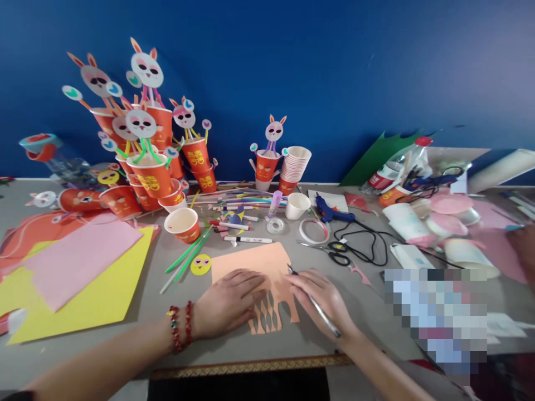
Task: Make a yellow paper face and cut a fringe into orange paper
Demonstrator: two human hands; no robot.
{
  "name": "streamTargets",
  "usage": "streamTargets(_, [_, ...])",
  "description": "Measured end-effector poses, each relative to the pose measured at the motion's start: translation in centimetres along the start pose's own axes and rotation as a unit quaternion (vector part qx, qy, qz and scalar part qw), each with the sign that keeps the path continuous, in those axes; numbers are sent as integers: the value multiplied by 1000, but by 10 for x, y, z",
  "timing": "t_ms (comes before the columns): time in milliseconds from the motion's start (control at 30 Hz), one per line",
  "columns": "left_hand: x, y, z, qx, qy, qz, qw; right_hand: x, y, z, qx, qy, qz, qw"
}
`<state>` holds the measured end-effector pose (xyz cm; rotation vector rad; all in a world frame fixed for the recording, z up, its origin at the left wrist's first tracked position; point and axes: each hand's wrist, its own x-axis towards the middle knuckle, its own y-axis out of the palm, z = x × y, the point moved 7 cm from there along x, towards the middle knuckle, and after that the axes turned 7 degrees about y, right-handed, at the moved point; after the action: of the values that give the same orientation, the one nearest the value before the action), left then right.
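A sheet of peach paper lies flat on the table, its near edge cut into wavy strips and notches. My left hand rests flat on its left part, fingers stretched out and covering some of the cut edge. In my right hand is a pen with a clear barrel, pinched between the fingers. Its tip is at the right edge of the paper; whether it touches the sheet I cannot tell. A round yellow face cutout sits just left of the sheet.
Red paper cups with rabbit figures crowd the back left. Yellow paper and pink paper lie left. Beyond the sheet are a marker, tape roll, scissors and glue gun. Another person's hand shows far right.
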<state>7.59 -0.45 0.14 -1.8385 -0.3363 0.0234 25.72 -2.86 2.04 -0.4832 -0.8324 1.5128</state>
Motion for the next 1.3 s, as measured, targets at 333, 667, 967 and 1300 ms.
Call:
streamTargets(333, [2,3,2,-5,0,-11,1000,4,19,-12,170,86,15,982])
streamTargets(667, [3,4,4,1,-7,-11,1000,2,24,-17,127,59,-21,990])
streamTargets(967, [4,5,5,-11,-13,-6,1000,3,26,-17,108,54,-10,993])
streamTargets(1300, [5,3,5,-13,-12,-7,1000,4,27,-15,112,52,-2,992])
